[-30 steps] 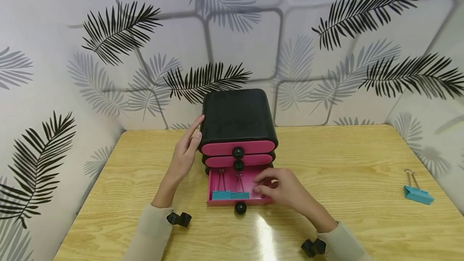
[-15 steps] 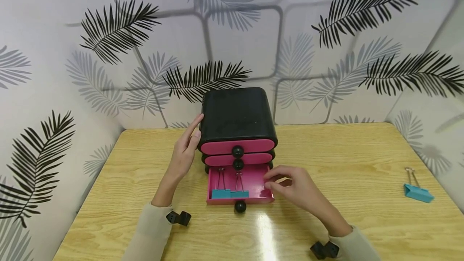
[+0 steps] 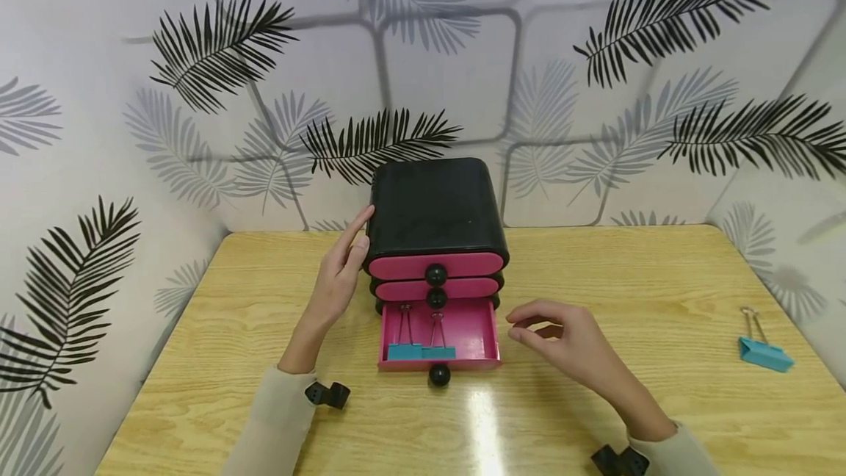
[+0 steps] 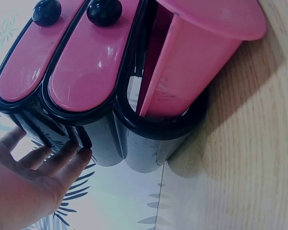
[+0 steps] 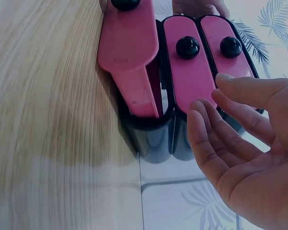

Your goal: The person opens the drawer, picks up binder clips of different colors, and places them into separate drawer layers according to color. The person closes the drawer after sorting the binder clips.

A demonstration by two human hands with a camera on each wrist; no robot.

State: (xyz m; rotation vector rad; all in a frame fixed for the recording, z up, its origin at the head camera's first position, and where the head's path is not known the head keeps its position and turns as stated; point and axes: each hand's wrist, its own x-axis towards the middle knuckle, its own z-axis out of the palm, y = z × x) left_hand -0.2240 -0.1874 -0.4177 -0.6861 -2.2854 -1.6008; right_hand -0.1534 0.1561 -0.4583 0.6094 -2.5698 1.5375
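Note:
A black box with three pink drawers (image 3: 432, 204) stands on the table, its bottom drawer (image 3: 472, 325) pulled out. Inside that drawer, on the left, two blue binder clips (image 3: 405, 352) lie side by side with their wire handles pointing back. My left hand (image 3: 333, 281) rests against the box's left side, fingers extended; the left wrist view shows the fingertips (image 4: 81, 155) on the black casing. My right hand (image 3: 562, 336) hovers just right of the open drawer, its fingers loosely bent and holding nothing, as the right wrist view also shows.
Another blue binder clip (image 3: 764, 353) lies far to the right on the wooden table (image 3: 628, 278). A wall with a leaf pattern (image 3: 443, 79) stands right behind the box. The upper two drawers (image 3: 403, 268) are pushed in, each with a black round knob.
My right hand has drawn back to the right, from inside the open drawer to beside it. The left hand stays against the box, and the clips have not moved.

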